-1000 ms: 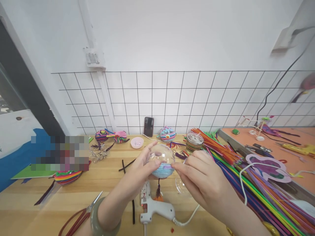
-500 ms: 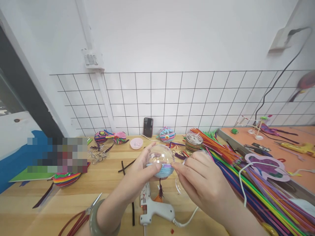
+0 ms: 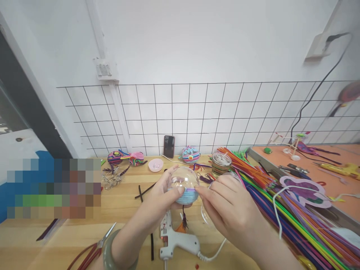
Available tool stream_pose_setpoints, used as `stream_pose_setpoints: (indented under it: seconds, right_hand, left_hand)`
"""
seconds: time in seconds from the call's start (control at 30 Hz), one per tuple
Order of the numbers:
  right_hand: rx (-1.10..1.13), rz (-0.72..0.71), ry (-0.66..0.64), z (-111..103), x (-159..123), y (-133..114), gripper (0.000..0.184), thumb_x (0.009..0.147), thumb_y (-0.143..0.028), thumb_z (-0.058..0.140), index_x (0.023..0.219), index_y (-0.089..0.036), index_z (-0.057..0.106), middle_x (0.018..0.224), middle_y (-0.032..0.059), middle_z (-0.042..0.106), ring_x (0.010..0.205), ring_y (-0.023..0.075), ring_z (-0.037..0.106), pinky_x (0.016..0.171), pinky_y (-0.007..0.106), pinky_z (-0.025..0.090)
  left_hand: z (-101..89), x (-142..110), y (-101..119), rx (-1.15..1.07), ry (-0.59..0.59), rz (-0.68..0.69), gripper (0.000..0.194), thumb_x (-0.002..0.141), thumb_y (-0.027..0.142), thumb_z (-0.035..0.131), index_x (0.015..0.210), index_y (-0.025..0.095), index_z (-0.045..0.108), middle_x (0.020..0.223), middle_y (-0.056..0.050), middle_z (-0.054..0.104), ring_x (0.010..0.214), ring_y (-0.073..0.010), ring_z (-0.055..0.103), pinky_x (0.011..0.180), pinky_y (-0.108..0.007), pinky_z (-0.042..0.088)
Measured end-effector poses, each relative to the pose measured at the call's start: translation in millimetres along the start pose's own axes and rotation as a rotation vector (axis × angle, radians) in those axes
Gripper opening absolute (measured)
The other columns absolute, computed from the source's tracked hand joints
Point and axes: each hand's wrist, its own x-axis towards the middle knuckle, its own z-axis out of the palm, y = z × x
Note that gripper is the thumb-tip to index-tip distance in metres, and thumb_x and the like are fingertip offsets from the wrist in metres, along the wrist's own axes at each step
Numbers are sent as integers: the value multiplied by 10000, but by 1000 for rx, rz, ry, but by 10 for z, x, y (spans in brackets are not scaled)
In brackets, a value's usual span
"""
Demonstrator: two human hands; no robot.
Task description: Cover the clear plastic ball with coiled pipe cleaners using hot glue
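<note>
My left hand (image 3: 156, 200) grips a clear plastic ball (image 3: 183, 179) from the left, its lower half wound in light blue pipe cleaner with a purple strand at the rim. Fingers of my right hand (image 3: 227, 204) pinch at the ball's right side, on the purple strand (image 3: 191, 190). A dark tassel (image 3: 185, 221) dangles below the ball. A white glue gun (image 3: 176, 240) lies on the wooden table right under my hands. A clear half-shell (image 3: 204, 215) lies partly hidden behind my right hand.
Red-handled scissors (image 3: 92, 249) lie at the front left. A big heap of coloured pipe cleaners (image 3: 281, 202) fills the right side. At the back stand a phone (image 3: 169, 146), wrapped balls (image 3: 191, 153), a pink dish (image 3: 156, 164) and a jar (image 3: 221, 163).
Both hands stay on the ball with almost no movement; the ball has turned slightly and the view has drifted a little.
</note>
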Motion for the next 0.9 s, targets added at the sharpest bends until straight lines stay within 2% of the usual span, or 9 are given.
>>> stream_pose_setpoints:
  seconds: [0.33, 0.47, 0.7, 0.9]
  right_hand:
    - [5, 25, 14, 6, -2, -15, 165, 889, -35, 531, 869, -72, 690, 638, 55, 574, 649, 181, 416, 592, 338, 364]
    - [9, 28, -5, 12, -17, -15, 168, 891, -30, 528, 864, -71, 689, 630, 49, 572, 642, 178, 417, 599, 340, 362]
    - [8, 10, -9, 26, -19, 16, 184, 895, -21, 517, 966, -57, 683, 646, 48, 564, 650, 181, 408, 593, 336, 340]
    - [6, 10, -11, 23, -13, 14, 187, 900, -22, 507, 895, -72, 687, 634, 43, 546, 642, 176, 398, 580, 328, 321]
  left_hand:
    - [11, 5, -13, -39, 11, -37, 825, 776, 331, 730, 1470, 254, 291, 1250, -140, 570, 868, -185, 610, 756, -370, 562]
    - [10, 14, -11, -46, 13, -41, 802, 778, 317, 726, 1461, 251, 309, 1241, -135, 572, 869, -183, 603, 750, -367, 563]
    - [7, 17, -5, -55, 13, -53, 794, 771, 312, 728, 1452, 237, 327, 1183, -127, 592, 854, -189, 599, 746, -383, 558]
    - [8, 22, -11, -57, 6, -65, 771, 770, 315, 729, 1435, 224, 351, 1170, -126, 593, 851, -191, 599, 757, -397, 552]
